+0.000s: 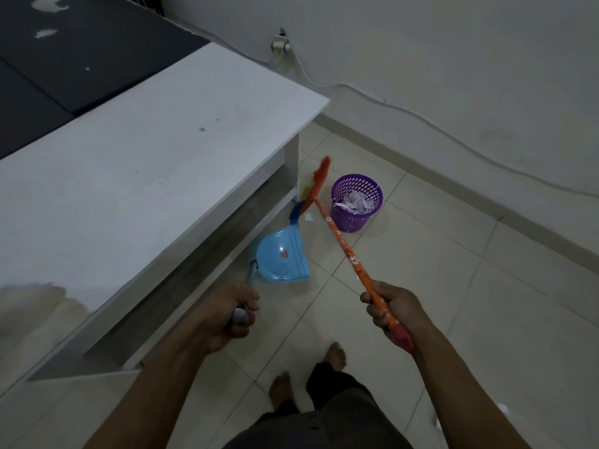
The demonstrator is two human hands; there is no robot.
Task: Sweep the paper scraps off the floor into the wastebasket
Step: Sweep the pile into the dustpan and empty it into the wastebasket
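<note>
Tiled floor (453, 286): paper scrap (308, 217) beside broom head (316, 186), well beyond fingers (377, 314)

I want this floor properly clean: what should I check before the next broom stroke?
1. Right grip round the broom handle: ok.
2. Left grip round the handle of the dustpan: ok.
3. Paper scrap on the floor beside the broom head: ok.
4. Mouth of the dustpan facing that scrap: cannot tell.
5. Wastebasket upright, not full: ok.
6. Floor near the right arm clear: not ok, white bits lie there.
</note>
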